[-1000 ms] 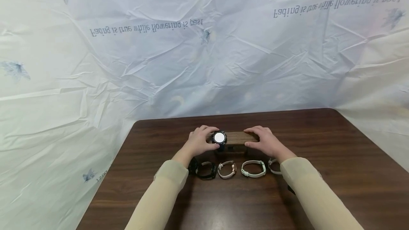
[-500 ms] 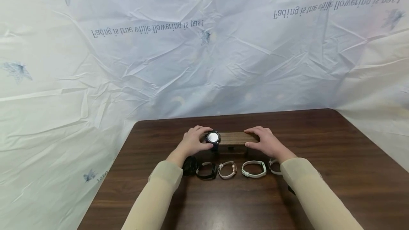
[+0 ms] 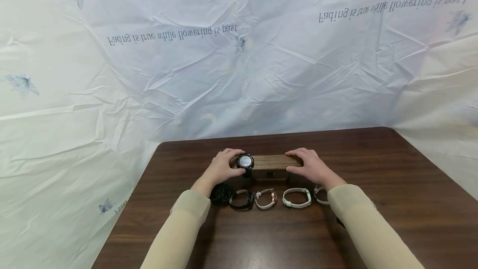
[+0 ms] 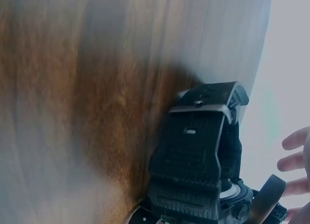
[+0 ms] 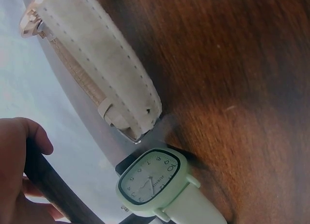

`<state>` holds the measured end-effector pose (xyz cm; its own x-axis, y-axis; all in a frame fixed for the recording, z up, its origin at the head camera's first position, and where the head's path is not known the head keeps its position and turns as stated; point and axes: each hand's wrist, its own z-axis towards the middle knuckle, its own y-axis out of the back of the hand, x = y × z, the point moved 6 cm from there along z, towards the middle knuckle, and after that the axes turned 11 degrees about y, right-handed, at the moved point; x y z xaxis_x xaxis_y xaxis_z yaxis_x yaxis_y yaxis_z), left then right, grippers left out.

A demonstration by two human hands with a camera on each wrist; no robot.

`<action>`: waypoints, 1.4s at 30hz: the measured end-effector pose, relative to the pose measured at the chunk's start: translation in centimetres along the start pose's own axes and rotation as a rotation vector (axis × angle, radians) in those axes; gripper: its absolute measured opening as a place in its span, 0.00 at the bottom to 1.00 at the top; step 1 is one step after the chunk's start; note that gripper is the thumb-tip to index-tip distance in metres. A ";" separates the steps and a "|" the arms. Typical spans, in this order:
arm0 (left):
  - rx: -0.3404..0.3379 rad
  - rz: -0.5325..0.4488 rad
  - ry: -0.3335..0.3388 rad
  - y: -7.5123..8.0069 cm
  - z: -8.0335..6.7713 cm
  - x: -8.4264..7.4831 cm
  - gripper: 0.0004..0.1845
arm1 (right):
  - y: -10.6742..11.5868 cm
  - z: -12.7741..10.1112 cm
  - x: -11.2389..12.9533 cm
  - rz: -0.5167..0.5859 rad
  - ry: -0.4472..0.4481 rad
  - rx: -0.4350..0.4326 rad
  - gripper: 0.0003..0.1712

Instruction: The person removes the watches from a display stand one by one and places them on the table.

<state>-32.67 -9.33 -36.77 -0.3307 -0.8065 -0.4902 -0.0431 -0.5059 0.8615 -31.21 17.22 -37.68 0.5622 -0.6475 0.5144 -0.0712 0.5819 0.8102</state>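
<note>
Watches on your table (image 3: 373,186): five lie in a row at lower centre. Left of centre, your left hand (image 3: 221,169) grips a sixth, a black watch (image 3: 245,162), dial upward, on the wooden bar's (image 3: 274,162) left end. That bar runs left-right. Your right hand (image 3: 310,166) clasps its right end.

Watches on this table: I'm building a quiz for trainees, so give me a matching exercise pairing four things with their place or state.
Column one:
1. black round watch
2. mint green watch
3. wooden bar
4. left hand

Column two:
A. held at its right end by the right hand
B. lying on the table, in the row near the person
C. gripping a watch
D. sitting on the bar's left end

Pairs: 1-D, 2-B, 3-A, 4-C
</note>
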 end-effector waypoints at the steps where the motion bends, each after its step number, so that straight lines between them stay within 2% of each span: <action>1: 0.002 -0.006 0.001 0.0 0.0 0.0 0.30 | 0.0 0.0 0.0 -0.001 0.000 0.000 0.31; 11: 0.013 -0.041 0.000 0.1 -0.1 0.5 0.29 | 0.0 -0.1 -0.2 -0.004 -0.008 0.001 0.31; 15: 0.046 -0.102 0.009 -0.1 -0.1 0.5 0.31 | 0.1 -0.2 -0.2 -0.003 -0.004 -0.003 0.31; 25: 0.165 -0.272 0.114 -1.6 0.2 1.5 0.42 | -0.3 -0.1 -0.2 0.004 0.001 0.006 0.31; 34: 0.224 -0.385 0.173 -1.9 0.2 2.2 0.41 | 0.0 0.0 0.1 0.002 0.000 0.008 0.31; 42: 0.235 -0.434 0.197 -1.6 0.0 2.5 0.40 | 0.0 -0.1 0.0 0.002 0.002 0.003 0.31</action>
<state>-33.43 -10.49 -39.36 -0.0529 -0.5918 -0.8043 -0.3546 -0.7418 0.5691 -31.17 17.28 -37.66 0.5639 -0.6455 0.5151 -0.0747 0.5813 0.8103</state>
